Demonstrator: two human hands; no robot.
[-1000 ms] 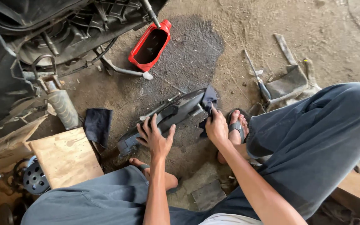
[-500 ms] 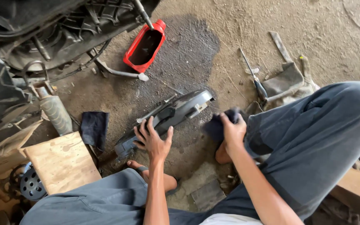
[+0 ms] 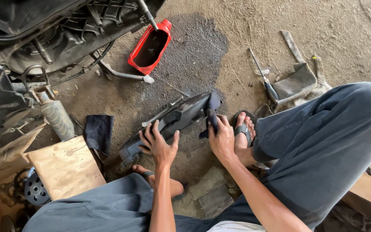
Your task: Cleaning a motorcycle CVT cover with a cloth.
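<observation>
Two bare hands work one long black plastic engine cover (image 3: 181, 118), lying on the dirt floor (image 3: 323, 25) between the person's sandalled feet.

Left hand (image 3: 157, 144): fingers spread flat and pressed on the cover's lower half, palm down. Judged a bracing hold, so the curved shell does not slide or rock on the grit.

Right hand (image 3: 221, 138): fingers closed around a dark blue cloth rag (image 3: 213, 109), pushing it against the cover's upper end. Cloth bunches and drapes over that edge, so a wiping contact is likely.

Cover: smooth, slightly glossy, elongated and rounded, with a metal rod along the side away from the bracing hand.

Beyond the rag hand: a dark oil-stained patch of ground (image 3: 198, 51), then a red plastic oil bottle cut open along one side (image 3: 150, 48), sitting beneath the engine as if to catch drips. Outboard of the rag hand, a screwdriver (image 3: 263, 77) beside a grey crumpled cloth (image 3: 299, 83). Outboard of the bracing hand, a second dark rag (image 3: 99, 131) and a rough plywood block (image 3: 65, 167).
</observation>
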